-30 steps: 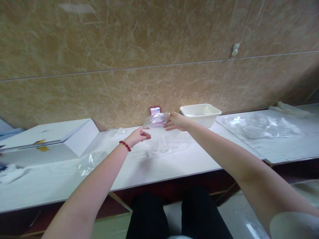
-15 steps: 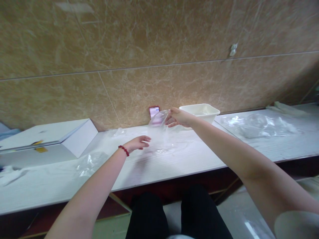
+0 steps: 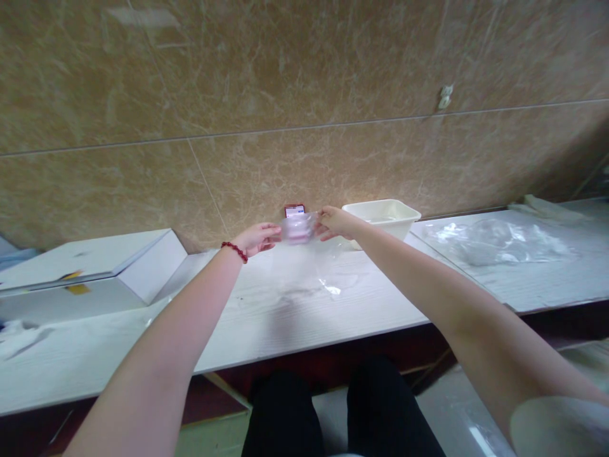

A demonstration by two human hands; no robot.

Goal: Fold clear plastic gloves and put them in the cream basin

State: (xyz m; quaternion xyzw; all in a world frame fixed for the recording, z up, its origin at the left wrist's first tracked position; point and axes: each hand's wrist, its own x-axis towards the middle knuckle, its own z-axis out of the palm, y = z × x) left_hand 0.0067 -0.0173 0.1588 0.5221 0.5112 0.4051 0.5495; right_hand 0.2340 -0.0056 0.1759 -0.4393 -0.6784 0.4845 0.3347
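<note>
A clear plastic bag [image 3: 301,260] hangs between my hands over the white tabletop, slightly blurred by motion. My right hand [image 3: 335,222] pinches its upper right edge. At the upper left edge, my left hand [image 3: 259,239], with a red bead bracelet [image 3: 234,249] on the wrist, has its thumb and fingers closed on the film. Behind the bag, a phone [image 3: 294,210] with a lit screen leans against the wall, its lower part seen through the plastic. Beside my right hand stands a cream plastic tub [image 3: 387,216].
At the left is a white cardboard box [image 3: 95,270]. Crumpled clear plastic [image 3: 495,241] lies on the right of the white table [image 3: 342,317]. A brown marble-patterned wall [image 3: 266,76] rises along the back edge.
My left hand has moved up and away from me, from below the bag's left side to its upper edge. My right hand has stayed nearly in place, still holding the bag.
</note>
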